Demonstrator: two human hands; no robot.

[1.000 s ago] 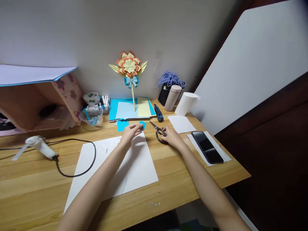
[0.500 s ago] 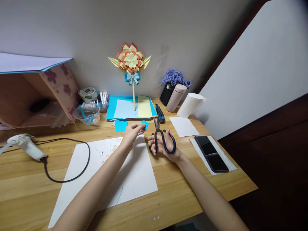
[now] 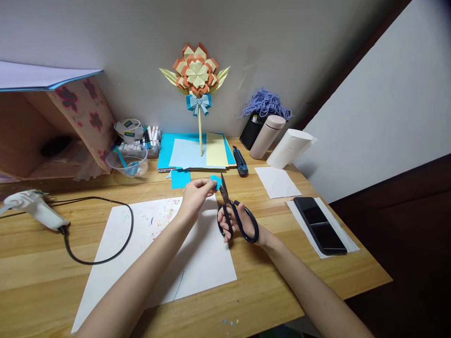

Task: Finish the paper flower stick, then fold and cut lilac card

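Note:
Between thumb and fingers, my left hand (image 3: 197,196) pinches a small piece of blue paper (image 3: 216,181) above the white sheet (image 3: 204,263). My right hand (image 3: 243,223) has its fingers through the black handles of a pair of scissors (image 3: 237,211). The blades point up and left, a little apart, with their tips at the right edge of the blue paper. A blue paper square (image 3: 181,179) lies just beyond my left hand. Against the wall stands a paper flower (image 3: 197,75) with orange and cream petals, a blue bow and a stick stem.
A glue gun (image 3: 45,211) with a looping cord lies left. Behind are a plastic bowl (image 3: 127,162), stacked coloured paper (image 3: 164,152) and a utility knife (image 3: 240,161). Farther right are a pink bottle (image 3: 268,136), a paper roll (image 3: 289,149) and a phone (image 3: 320,226).
The scissors have turned left and their tips have come to the edge of the blue paper. My left hand still pinches the paper. The view has shifted slightly.

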